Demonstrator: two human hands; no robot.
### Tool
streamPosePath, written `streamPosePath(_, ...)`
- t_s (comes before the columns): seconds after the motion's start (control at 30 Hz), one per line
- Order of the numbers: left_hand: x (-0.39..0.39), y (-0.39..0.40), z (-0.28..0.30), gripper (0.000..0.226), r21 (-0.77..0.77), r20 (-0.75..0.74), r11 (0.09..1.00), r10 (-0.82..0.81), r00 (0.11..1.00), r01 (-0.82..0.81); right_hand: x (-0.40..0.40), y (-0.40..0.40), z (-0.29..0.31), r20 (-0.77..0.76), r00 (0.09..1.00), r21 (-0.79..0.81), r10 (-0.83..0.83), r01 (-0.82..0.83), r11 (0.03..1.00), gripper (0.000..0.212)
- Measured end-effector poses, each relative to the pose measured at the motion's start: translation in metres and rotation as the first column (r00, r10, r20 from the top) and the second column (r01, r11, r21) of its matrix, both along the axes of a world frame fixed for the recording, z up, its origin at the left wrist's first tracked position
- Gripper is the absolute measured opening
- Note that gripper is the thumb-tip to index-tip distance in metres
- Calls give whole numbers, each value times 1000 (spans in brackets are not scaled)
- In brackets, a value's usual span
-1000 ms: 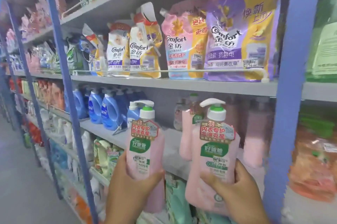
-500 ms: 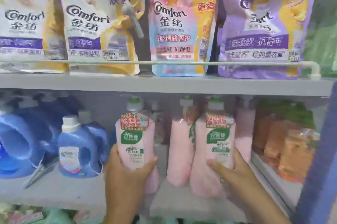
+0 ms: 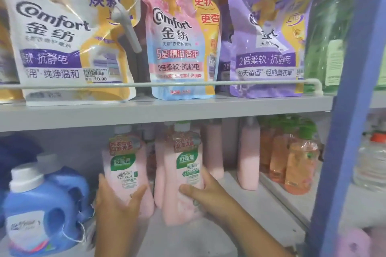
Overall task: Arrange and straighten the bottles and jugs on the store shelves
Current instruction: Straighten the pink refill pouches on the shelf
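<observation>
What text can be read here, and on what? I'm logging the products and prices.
"Comfort 金纺", "抗静电", "纯净温和", sticker "10.00": white pouch.
"Comfort 金纺", "5星·精油香护", "2倍柔软·抗静电", "更软 更香": pink pouch.
"2倍柔软·抗静电", "经典薰衣草": purple pouch; brand creased, unreadable.
"29.00": left pink bottle and right pink bottle; other text blurred.
Blue jug label: blurred.

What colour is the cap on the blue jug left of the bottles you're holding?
White. The blue jug has a white cap, clearest in the head view.
</observation>
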State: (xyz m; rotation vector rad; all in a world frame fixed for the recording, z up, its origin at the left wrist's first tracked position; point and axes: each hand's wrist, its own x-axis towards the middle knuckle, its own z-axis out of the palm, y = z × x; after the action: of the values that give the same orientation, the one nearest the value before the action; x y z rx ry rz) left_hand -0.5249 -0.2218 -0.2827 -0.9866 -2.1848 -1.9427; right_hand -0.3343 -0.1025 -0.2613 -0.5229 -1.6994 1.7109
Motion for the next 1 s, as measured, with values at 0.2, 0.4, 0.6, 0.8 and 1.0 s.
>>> streamPosePath(0.2,29,-15,13,82,169,-173,979,143,975,-113,-26,3,3,104,992,64,-71,64,996,57)
streamPosePath(0.4,102,-14,17,27,292,-593,923,-31,805,251,-1,-1,4,138,955,299,-262,212,931,46)
streamPosePath(0.6,153,34,22,29,152,-314,903,-341,886,401,86,62,28,-143,402,382,-904,865,324,35)
streamPosePath(0.8,177,119,40,37,-157,-4,914,-379,926,373,73,100,7,182,517,296,-836,782,548,41)
streamPosePath(1.0,180,173,45,31,-175,26,944,-278,960,278,82,99,2,166,579,200,-798,773,602,41)
